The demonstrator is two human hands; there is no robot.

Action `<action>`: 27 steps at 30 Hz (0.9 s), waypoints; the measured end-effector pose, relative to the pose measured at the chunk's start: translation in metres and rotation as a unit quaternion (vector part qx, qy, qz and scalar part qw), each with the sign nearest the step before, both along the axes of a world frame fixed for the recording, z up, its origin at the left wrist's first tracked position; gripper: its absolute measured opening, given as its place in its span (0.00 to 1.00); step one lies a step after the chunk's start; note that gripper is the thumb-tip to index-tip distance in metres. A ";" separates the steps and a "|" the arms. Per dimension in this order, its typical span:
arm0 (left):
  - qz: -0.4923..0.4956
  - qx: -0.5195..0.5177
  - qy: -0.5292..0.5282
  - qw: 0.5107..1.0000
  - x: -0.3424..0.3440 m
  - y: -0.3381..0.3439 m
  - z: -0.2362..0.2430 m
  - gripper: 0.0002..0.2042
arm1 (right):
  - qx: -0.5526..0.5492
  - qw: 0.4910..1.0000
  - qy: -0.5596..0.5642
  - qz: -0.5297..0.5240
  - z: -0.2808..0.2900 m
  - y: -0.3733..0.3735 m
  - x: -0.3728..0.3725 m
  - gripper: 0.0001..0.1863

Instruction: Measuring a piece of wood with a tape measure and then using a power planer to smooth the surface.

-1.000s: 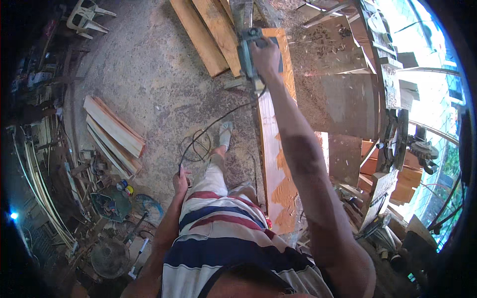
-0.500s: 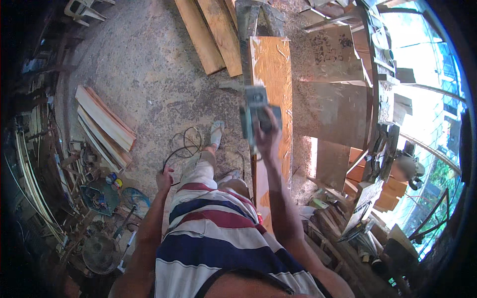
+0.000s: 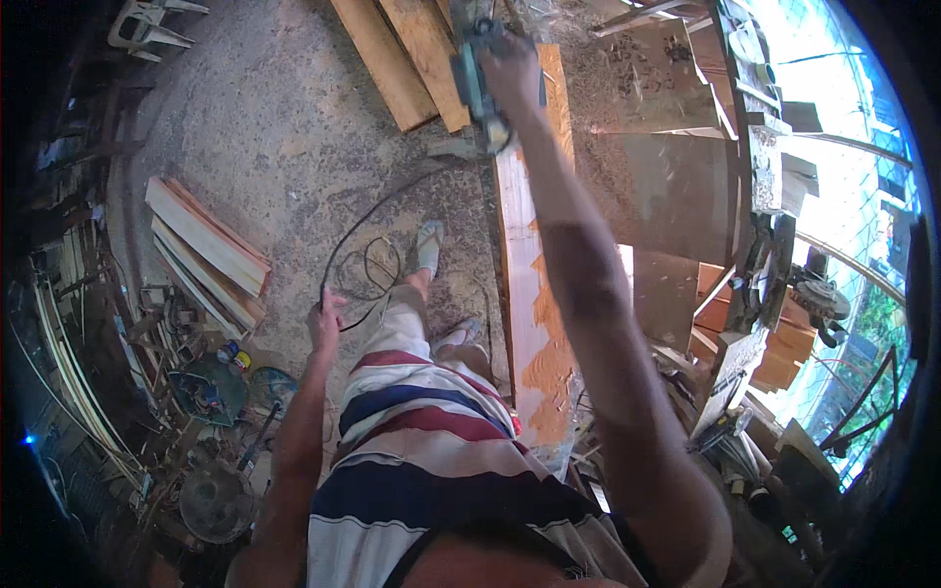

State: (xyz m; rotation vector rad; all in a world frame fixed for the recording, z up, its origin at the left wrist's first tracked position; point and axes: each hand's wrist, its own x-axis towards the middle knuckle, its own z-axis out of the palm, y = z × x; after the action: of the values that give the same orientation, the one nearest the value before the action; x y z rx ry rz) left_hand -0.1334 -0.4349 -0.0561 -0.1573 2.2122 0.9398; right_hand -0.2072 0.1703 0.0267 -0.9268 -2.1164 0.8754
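My right hand [image 3: 512,78] grips a green-grey electric planer [image 3: 472,86] at the far end of a long wooden board [image 3: 524,245]. The board runs away from me on my right; a pale planed strip follows its left side, while ragged orange-brown surface stays on the right. My hand and forearm hide part of the board and the tool's handle. At my left side, my left hand [image 3: 327,316] is closed around the black power cord [image 3: 363,214], which arcs up toward the planer and loops on the floor.
Planks [image 3: 402,59] lie on the floor ahead, left of the board. Stacked boards [image 3: 208,245] and a standing fan [image 3: 216,500] are on the left, with a plastic chair [image 3: 152,27] at the far left. Panels [image 3: 667,191] and wood scraps line the right side. My feet stand beside the cord loops.
My right hand has moved the planer forward along the board to its far end. More pale wood shows behind it. The cord has lifted into a longer arc from my left hand.
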 end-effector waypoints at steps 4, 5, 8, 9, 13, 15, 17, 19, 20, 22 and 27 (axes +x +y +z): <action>-0.011 -0.031 -0.037 0.999 0.005 -0.029 0.003 0.32 | -0.194 0.980 -0.044 -0.011 0.003 -0.109 0.156 0.23; -0.035 -0.040 -0.015 0.999 0.006 -0.037 0.001 0.31 | -0.195 0.980 -0.039 0.010 0.013 -0.137 0.193 0.27; -0.088 -0.078 0.010 0.993 0.013 -0.056 -0.008 0.30 | -0.242 0.970 -0.011 -0.009 0.027 -0.183 0.240 0.26; -0.116 -0.069 0.025 0.991 0.012 -0.058 -0.012 0.30 | -0.220 0.975 -0.028 -0.011 0.027 -0.182 0.241 0.27; -0.054 -0.066 -0.038 0.996 -0.002 -0.038 -0.027 0.31 | -0.163 0.986 0.000 0.016 0.011 -0.111 0.165 0.25; -0.047 -0.028 -0.026 0.998 -0.013 -0.016 -0.030 0.33 | -0.163 0.986 0.002 0.041 0.009 -0.061 0.109 0.22; -0.037 0.015 -0.008 0.999 -0.025 0.008 -0.029 0.35 | -0.050 0.993 -0.106 0.004 0.012 -0.007 0.041 0.22; -0.027 0.033 -0.017 0.999 -0.035 0.023 -0.021 0.35 | -0.049 0.996 -0.058 0.055 0.019 0.031 0.003 0.24; -0.030 0.044 -0.008 0.999 -0.038 0.025 -0.017 0.35 | -0.032 0.996 -0.038 0.076 0.024 0.042 -0.009 0.24; -0.031 0.074 0.020 0.997 -0.037 0.021 -0.012 0.35 | -0.037 0.995 -0.028 0.084 0.022 0.035 -0.002 0.25; -0.018 0.099 0.008 0.995 0.016 -0.041 -0.013 0.31 | -0.073 0.996 -0.044 0.025 0.011 -0.066 0.146 0.25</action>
State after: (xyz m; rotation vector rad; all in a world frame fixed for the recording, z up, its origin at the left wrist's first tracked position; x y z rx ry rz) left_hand -0.1178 -0.4762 -0.0690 -0.0158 2.1142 1.1373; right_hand -0.0608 0.1043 0.0378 -1.0076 -2.1804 1.0443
